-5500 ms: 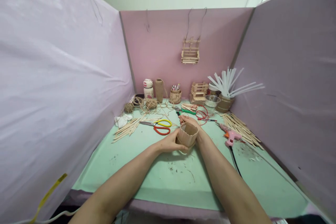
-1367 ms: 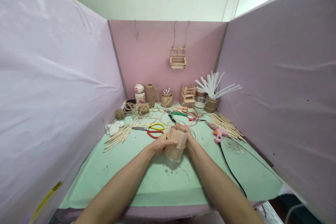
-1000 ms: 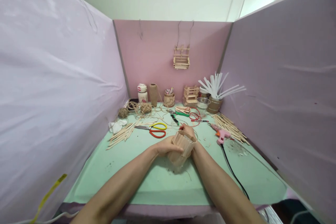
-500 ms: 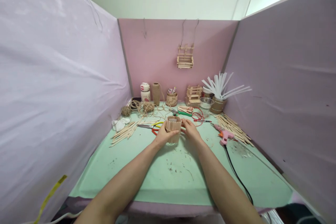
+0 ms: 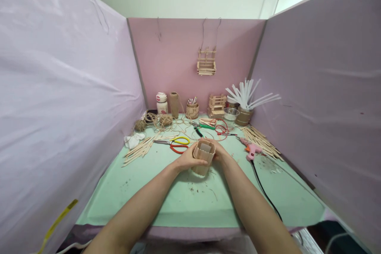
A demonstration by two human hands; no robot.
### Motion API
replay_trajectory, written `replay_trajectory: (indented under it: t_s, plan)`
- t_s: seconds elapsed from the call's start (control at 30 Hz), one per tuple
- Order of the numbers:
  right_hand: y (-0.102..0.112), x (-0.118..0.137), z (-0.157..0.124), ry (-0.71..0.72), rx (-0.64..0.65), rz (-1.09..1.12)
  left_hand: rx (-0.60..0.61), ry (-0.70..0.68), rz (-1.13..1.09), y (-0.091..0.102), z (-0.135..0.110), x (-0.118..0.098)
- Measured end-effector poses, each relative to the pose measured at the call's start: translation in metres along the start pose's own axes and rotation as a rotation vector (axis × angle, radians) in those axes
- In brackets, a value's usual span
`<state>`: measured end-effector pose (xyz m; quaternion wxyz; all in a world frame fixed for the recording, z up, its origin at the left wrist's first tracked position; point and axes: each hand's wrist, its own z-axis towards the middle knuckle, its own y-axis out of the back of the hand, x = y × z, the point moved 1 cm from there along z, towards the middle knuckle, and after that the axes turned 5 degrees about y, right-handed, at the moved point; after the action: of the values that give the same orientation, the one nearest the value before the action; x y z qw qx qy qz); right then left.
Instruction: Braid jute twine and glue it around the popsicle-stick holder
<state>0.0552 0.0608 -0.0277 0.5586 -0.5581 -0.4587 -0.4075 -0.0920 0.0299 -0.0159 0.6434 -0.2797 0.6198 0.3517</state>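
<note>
A small holder made of upright wooden craft sticks is tilted over the middle of the table, its open top toward me. My left hand grips its left side, the thumb lying across the front. My right hand is closed round the right and far side; most of its fingers are hidden behind the holder. Just left of my hands lie scissors with one yellow and one red handle. Beyond the holder are green-handled pliers.
A pink glue gun with a black cord lies to the right, beside loose craft sticks. More sticks lie left. Twine, a jar, a pen holder and glue sticks stand along the back.
The holder has come nearer to me and tipped, so more of its inside shows. My right hand has moved in against its far right side. The view has shifted slightly.
</note>
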Motion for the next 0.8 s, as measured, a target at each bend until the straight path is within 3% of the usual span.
replay_trajectory:
  t_s: [0.07, 0.13, 0.33, 0.67, 0.8]
  plan:
    - [-0.003, 0.0, -0.002, -0.126, 0.112, 0.1, 0.018, 0.016, -0.038, -0.001, 0.0, 0.003]
    - [-0.006, 0.001, -0.003, -0.141, 0.163, 0.165, 0.038, 0.024, -0.104, -0.002, 0.001, 0.007]
    - [-0.006, -0.003, 0.003, -0.015, -0.034, 0.24, 0.012, 0.06, -0.242, -0.003, 0.002, 0.021]
    - [-0.004, -0.011, 0.019, 0.006, -0.077, 0.266, 0.137, 0.119, -0.362, -0.005, 0.001, 0.022]
    - [-0.002, -0.016, 0.024, 0.034, -0.14, 0.225, 0.127, 0.114, -0.335, -0.003, 0.002, 0.025]
